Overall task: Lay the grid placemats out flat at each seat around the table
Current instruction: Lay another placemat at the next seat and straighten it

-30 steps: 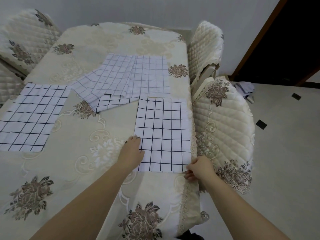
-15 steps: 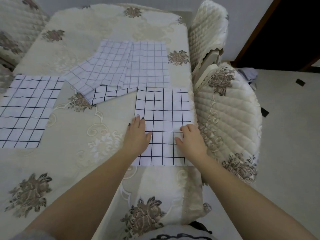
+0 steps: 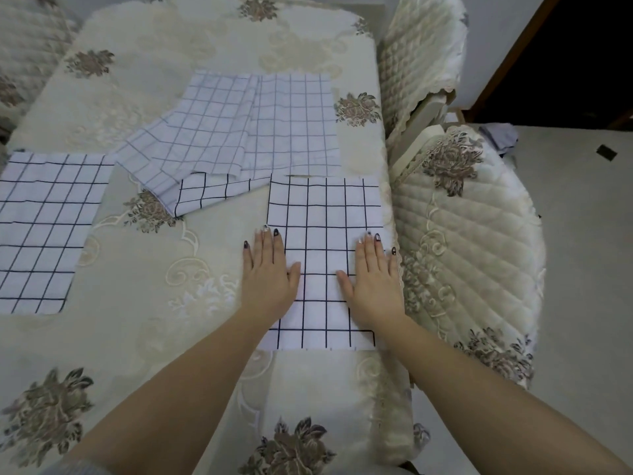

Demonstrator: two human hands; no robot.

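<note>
Cloth-covered floral table [image 3: 164, 337], quilted chair [image 3: 472, 255] just beside its right edge. Nearest, left grip [image 3: 269, 272] and right grip [image 3: 373, 279] spread flat, fingers straight, pressing a grid placemat [image 3: 325, 207] at that edge. Farther left, second placemat [image 3: 44, 217] lying flat; beyond, loosely overlapping heap of placemats [image 3: 239, 132].

At centre right of the frame we see the near placemat [image 3: 325, 207] lying flat on the desk [image 3: 154, 303], along its right edge. Our left hand [image 3: 269, 272] rests on its left border, our right hand [image 3: 373, 279] on its right part. Above it a heap of placemats [image 3: 246, 125] overlaps mid-desk. The left placemat [image 3: 44, 228] lies flat at the frame's left edge. The near chair [image 3: 472, 241] and the far chair [image 3: 421, 56] stand right of the desk.
</note>
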